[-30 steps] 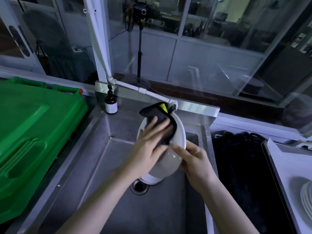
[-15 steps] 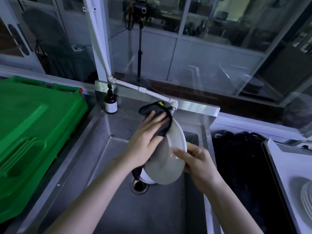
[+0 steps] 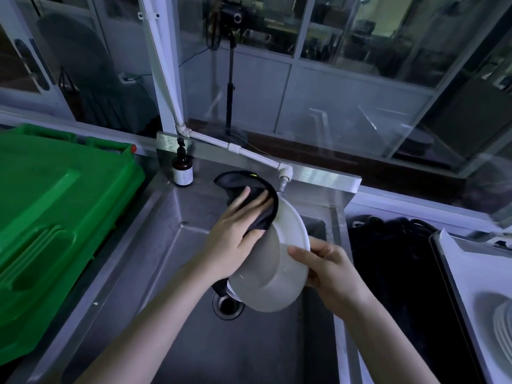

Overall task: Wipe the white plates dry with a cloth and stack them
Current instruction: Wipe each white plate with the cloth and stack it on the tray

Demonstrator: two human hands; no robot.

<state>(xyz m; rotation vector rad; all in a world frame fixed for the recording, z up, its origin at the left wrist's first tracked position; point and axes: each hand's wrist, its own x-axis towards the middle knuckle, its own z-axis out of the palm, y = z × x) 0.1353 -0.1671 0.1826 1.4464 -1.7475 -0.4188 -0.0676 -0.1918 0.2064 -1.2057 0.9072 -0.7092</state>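
The white plate (image 3: pixel 279 261) is up in the air over the steel sink (image 3: pixel 133 273), tilted on edge with its face toward the person. The right hand (image 3: pixel 329 270) has it by the right rim, thumb curled over the front and fingers wrapped behind, so a proper grip. The left hand (image 3: pixel 235 234) is flat on a dark cloth (image 3: pixel 241 181), fingers pretty much straight and spread, pressing it onto the plate's upper left part. The cloth folds over the top rim there, and a tail of it hangs out below the wrist near the drain (image 3: pixel 227 307).

A sliver of white rim (image 3: pixel 231 291) peeks out under the held plate, right by the drain, too hidden to say what it is.

The tap spout (image 3: pixel 285 176) sits just behind the plate's top edge, fed by a white pipe (image 3: pixel 216 141) running along the back ledge. A brown pump bottle (image 3: pixel 182 169) stands at the sink's back left corner. There's a big green bin lid (image 3: pixel 55 217) to the left. On the right there's a dark tangled heap (image 3: pixel 401 273), then a tray (image 3: pixel 465 273) with a stack of plates (image 3: pixel 501 328) at the frame's edge, well apart from the hands.
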